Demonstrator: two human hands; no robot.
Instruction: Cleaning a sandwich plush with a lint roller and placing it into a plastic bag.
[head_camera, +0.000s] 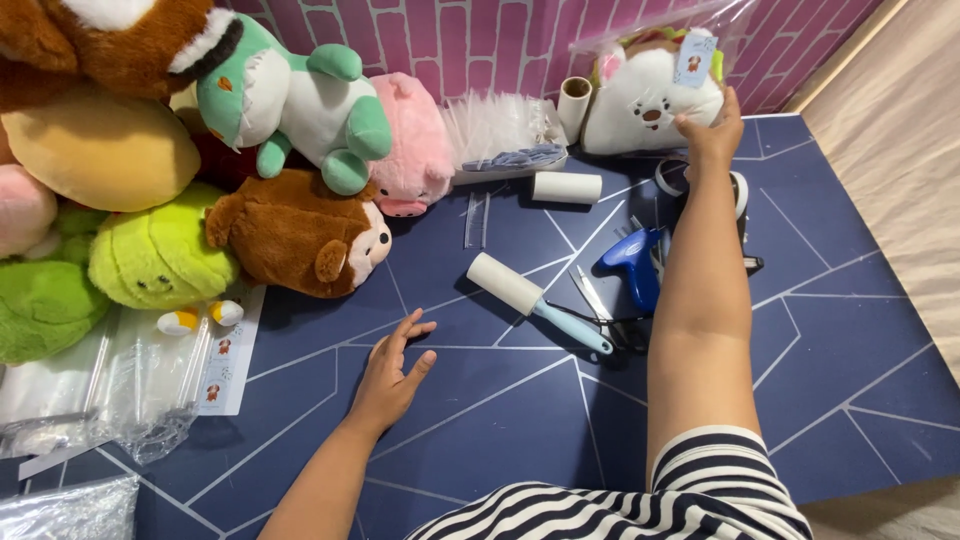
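Up top, right hand (712, 128) grips bagged white plush (650, 105).

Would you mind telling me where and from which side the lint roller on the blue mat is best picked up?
Grip the lint roller by its light-blue handle, probably from above with the fingers across it. The handle is slim and lies flat, pointing toward the person, while the white roll is likely sticky. The scissors lie close alongside, so come straight down.

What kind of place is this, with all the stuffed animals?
Probably a small toy-packing workspace: plush toys heaped on a blue mat, clear bags alongside, and a lint roller and scissors nearby. The right hand touches a bagged plush.
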